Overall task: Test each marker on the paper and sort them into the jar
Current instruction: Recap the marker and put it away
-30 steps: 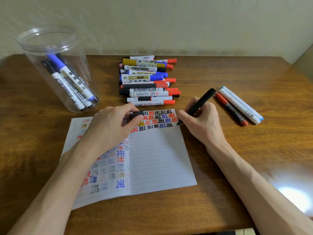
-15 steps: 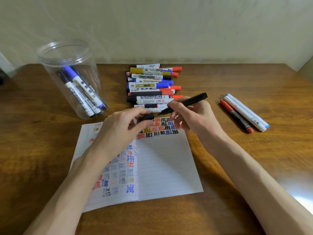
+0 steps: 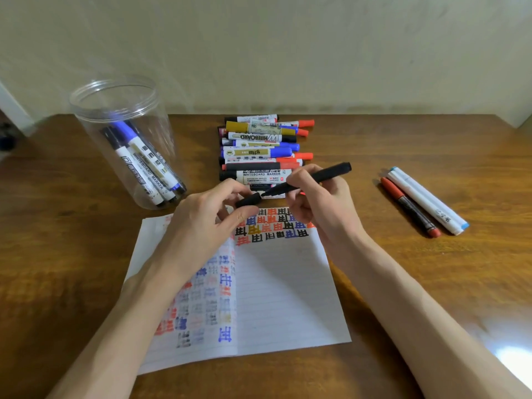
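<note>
My right hand (image 3: 318, 203) grips a slim black marker (image 3: 322, 177) above the top of the lined paper (image 3: 285, 289), its tip pointing left. My left hand (image 3: 207, 223) pinches the black cap (image 3: 249, 200), and the cap's mouth sits right at the marker's tip. The paper bears rows of coloured test marks. A clear plastic jar (image 3: 121, 110) stands at the back left with several markers (image 3: 144, 165) leaning inside. A pile of untested markers (image 3: 262, 151) lies behind my hands.
A red-capped pen (image 3: 410, 207) and a white marker with blue ends (image 3: 427, 200) lie side by side on the wooden table (image 3: 431, 145) to the right. A pale wall runs along the table's back edge.
My right hand lifted the black marker off the paper and swung its tip left toward the cap in my left hand. The camera view tilted down and shifted.
</note>
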A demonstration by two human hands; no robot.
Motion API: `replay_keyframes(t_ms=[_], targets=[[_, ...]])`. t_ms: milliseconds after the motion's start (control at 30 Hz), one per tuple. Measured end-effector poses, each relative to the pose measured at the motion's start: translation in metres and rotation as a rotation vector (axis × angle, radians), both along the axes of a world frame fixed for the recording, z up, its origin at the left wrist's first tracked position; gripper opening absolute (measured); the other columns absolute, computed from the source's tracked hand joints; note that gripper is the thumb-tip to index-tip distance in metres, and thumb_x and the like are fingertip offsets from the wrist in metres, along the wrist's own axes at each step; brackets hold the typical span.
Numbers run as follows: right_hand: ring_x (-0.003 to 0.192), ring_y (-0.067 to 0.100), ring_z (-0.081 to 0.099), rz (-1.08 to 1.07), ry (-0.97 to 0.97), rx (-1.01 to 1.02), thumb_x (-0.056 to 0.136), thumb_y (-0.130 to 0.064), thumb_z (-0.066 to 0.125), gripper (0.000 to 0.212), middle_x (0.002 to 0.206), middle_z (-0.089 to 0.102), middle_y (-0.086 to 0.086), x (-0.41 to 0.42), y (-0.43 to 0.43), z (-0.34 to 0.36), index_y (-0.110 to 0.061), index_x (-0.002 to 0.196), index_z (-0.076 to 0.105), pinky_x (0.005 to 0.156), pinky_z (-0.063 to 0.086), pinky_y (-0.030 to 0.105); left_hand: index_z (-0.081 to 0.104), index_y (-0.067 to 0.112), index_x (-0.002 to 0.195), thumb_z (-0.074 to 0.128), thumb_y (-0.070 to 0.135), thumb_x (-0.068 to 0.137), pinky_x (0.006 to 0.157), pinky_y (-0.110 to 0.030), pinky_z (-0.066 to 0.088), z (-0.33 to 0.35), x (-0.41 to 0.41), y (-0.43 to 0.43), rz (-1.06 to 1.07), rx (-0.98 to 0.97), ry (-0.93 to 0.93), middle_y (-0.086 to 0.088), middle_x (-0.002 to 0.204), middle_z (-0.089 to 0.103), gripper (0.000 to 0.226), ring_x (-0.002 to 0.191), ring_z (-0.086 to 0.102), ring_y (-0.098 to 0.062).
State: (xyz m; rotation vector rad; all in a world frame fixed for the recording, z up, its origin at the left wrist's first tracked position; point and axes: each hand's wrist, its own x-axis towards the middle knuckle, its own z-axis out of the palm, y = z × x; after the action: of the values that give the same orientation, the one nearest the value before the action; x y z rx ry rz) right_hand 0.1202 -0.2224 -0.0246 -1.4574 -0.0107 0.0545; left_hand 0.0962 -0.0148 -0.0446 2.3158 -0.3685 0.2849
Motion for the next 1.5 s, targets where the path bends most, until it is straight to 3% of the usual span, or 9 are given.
replay_keyframes(t_ms=[167, 267, 433, 633, 800, 900, 1100, 1333, 1500], targets=[[0.054, 0.015, 0.058, 0.109, -0.054, -0.066, 0.098, -0.018, 0.072, 0.011, 0.070, 0.069, 0.008, 0.000, 0.002, -0.007, -0.007, 0.094, 0.070, 0.053, 0.046, 0.025, 0.064, 0.027, 0.124, 0.054, 0.059, 0.088, 0.069, -0.036, 0.064, 0.002, -0.002, -0.002, -0.005, -0.018, -0.010, 0.013, 0.106, 0.074, 0.049, 0.090, 0.073, -0.009], [0.059, 0.014, 0.056, 0.142, -0.086, -0.082, 0.096, -0.026, 0.076, 0.021, 0.069, 0.067, 0.004, 0.000, -0.003, -0.011, -0.006, 0.100, 0.075, 0.055, 0.046, 0.024, 0.065, 0.025, 0.125, 0.054, 0.056, 0.091, 0.071, -0.035, 0.064, 0.002, -0.002, 0.000, 0.005, -0.034, -0.024, 0.011, 0.110, 0.074, 0.047, 0.095, 0.072, -0.008], [0.071, 0.015, 0.065, 0.238, 0.013, -0.038, 0.094, -0.034, 0.074, 0.033, 0.089, 0.077, 0.009, 0.005, -0.019, -0.003, -0.006, 0.110, 0.078, 0.064, 0.053, 0.024, 0.070, 0.016, 0.122, 0.055, 0.044, 0.096, 0.069, -0.010, 0.052, 0.004, 0.000, 0.000, 0.017, -0.041, -0.106, 0.014, 0.110, 0.071, 0.041, 0.101, 0.065, 0.006], [0.074, 0.021, 0.070, 0.305, -0.036, -0.150, 0.092, -0.022, 0.077, 0.020, 0.093, 0.078, 0.011, 0.009, -0.038, 0.000, -0.009, 0.107, 0.080, 0.062, 0.056, 0.026, 0.070, 0.019, 0.123, 0.056, 0.044, 0.095, 0.076, -0.003, 0.049, 0.002, 0.002, 0.004, -0.008, -0.010, -0.143, 0.017, 0.116, 0.067, 0.040, 0.106, 0.062, 0.007], [0.069, 0.016, 0.072, 0.358, -0.163, -0.328, 0.092, -0.015, 0.079, 0.016, 0.086, 0.079, 0.006, 0.009, -0.038, -0.005, -0.008, 0.106, 0.080, 0.062, 0.057, 0.025, 0.073, 0.020, 0.122, 0.056, 0.050, 0.092, 0.079, -0.003, 0.049, 0.001, 0.002, 0.007, -0.032, 0.042, -0.147, 0.019, 0.110, 0.067, 0.046, 0.104, 0.063, 0.001], [0.063, 0.016, 0.065, 0.335, -0.246, -0.357, 0.095, -0.018, 0.077, 0.013, 0.075, 0.073, 0.004, 0.007, -0.035, -0.009, -0.009, 0.105, 0.079, 0.060, 0.054, 0.027, 0.075, 0.017, 0.120, 0.055, 0.050, 0.092, 0.077, -0.011, 0.053, 0.002, 0.001, 0.007, -0.032, 0.058, -0.172, 0.013, 0.106, 0.071, 0.048, 0.098, 0.065, -0.002], [0.068, 0.016, 0.070, 0.317, -0.344, -0.399, 0.096, -0.019, 0.075, 0.014, 0.082, 0.074, 0.001, 0.004, -0.031, -0.015, -0.008, 0.106, 0.077, 0.061, 0.055, 0.024, 0.075, 0.012, 0.120, 0.063, 0.033, 0.095, 0.081, -0.004, 0.048, 0.004, 0.001, 0.004, -0.001, 0.016, -0.189, 0.013, 0.104, 0.069, 0.035, 0.099, 0.063, 0.001], [0.076, 0.009, 0.073, 0.305, -0.386, -0.430, 0.097, -0.019, 0.074, 0.019, 0.089, 0.073, -0.006, 0.003, -0.029, -0.018, -0.005, 0.109, 0.075, 0.062, 0.055, 0.019, 0.076, 0.011, 0.119, 0.069, 0.019, 0.095, 0.083, -0.008, 0.051, 0.001, 0.002, 0.005, 0.021, -0.002, -0.226, 0.012, 0.106, 0.070, 0.026, 0.101, 0.065, -0.003], [0.074, 0.008, 0.073, 0.337, -0.360, -0.489, 0.096, -0.023, 0.076, 0.018, 0.084, 0.077, -0.008, 0.005, -0.035, -0.012, -0.011, 0.109, 0.080, 0.063, 0.054, 0.018, 0.074, 0.013, 0.122, 0.062, 0.037, 0.095, 0.082, -0.016, 0.056, 0.000, 0.001, 0.003, -0.020, -0.018, -0.185, 0.012, 0.108, 0.070, 0.038, 0.102, 0.066, -0.003]])
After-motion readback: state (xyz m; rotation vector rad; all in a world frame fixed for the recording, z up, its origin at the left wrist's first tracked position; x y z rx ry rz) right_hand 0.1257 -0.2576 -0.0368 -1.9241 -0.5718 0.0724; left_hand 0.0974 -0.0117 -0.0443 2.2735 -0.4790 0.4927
